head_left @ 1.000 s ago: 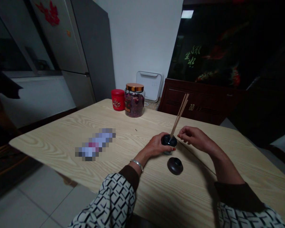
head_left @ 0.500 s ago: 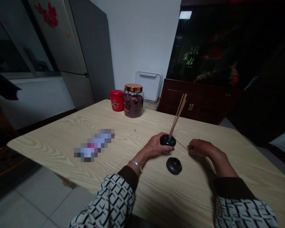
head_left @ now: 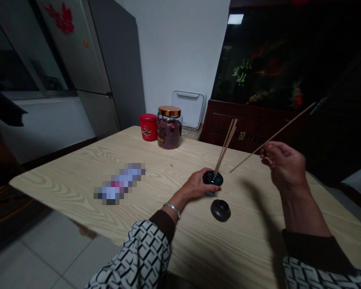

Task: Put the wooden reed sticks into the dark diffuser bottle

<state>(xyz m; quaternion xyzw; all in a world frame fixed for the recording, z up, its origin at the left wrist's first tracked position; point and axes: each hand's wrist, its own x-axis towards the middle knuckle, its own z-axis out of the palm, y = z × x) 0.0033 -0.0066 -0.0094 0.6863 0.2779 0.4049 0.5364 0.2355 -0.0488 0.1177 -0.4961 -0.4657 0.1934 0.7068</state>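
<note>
My left hand [head_left: 197,183] is wrapped round a small dark, glossy incense holder [head_left: 209,178] on the table, thumb at its near side. Several thin brown incense sticks [head_left: 225,146] stand in it, leaning slightly right. To the right, my right hand [head_left: 285,163] is raised above the table and pinches one incense stick [head_left: 249,157] near its middle. That stick slants, its lower end close to the holder's right side and its upper end pointing up and right. A dark round lid with a knob [head_left: 220,210] lies just in front of the holder.
At the back of the wooden table [head_left: 132,233] stand a red canister [head_left: 148,127] and a copper-lidded glass jar [head_left: 169,130] of dried purplish-red contents. A blurred-out long item [head_left: 120,184] lies on the left. A tiny brown fragment [head_left: 171,165] lies mid-table. Behind is a dark fish tank [head_left: 264,72].
My right hand has risen from the tabletop and moved right, lifting the incense stick into a steep slant. My left hand, the holder and the lid have stayed put.
</note>
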